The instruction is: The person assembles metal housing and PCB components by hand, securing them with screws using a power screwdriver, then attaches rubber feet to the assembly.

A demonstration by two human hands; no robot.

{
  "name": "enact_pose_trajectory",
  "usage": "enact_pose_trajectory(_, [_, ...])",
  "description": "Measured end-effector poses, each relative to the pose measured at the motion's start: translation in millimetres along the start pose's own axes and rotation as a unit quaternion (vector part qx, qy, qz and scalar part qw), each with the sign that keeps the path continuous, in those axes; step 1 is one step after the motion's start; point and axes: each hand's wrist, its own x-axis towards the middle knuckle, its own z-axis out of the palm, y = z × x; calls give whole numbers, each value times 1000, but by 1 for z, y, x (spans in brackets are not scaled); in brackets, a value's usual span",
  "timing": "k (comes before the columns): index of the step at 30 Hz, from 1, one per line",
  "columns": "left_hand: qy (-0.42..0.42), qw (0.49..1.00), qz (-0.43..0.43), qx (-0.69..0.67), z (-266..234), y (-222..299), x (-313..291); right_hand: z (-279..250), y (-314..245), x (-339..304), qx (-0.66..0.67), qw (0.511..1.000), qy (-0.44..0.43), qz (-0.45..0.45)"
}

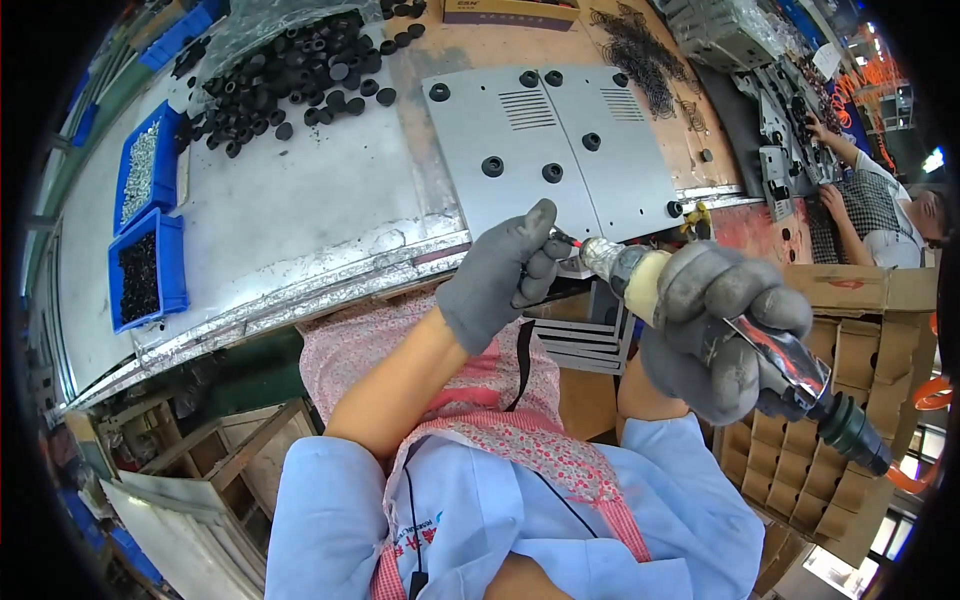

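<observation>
My right hand (720,325), in a grey glove, grips an air screwdriver (645,284) with a metal lever; its nose points left. My left hand (500,272), also gloved, is closed with thumb and fingers pinched at the screwdriver's bit. Whatever small piece sits in that pinch is too hidden to name. Just beyond my hands, two light grey metal panels (478,118) lie side by side on the bench, each with a row of vent slots. Several round black rubber feet (492,167) stand on the panels, near corners and mid-surface.
Loose black caps or feet (300,75) are heaped at the far left. Two blue bins hold silvery small parts (138,175) and dark ones (140,280). Thin dark wire pieces (640,50) lie far right. Another person (880,210) works at right, beyond a divided cardboard box (850,350).
</observation>
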Motion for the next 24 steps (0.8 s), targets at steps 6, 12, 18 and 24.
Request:
enact_pose_trajectory(6, [31,973,122,194,12,8,-4,-6,-3,5,26,999,-22,6])
enact_pose_trajectory(12, [-47,941,120,313,14,28,4,-19,-9,12,60,996,-12,58])
enact_pose_trajectory(18, [164,605,251,737,21,54,55,-36,-28,8,-9,989,144,21])
enact_pose_trajectory(24, [132,430,150,880,32,69,128,-41,-32,8,-56,992,114,16])
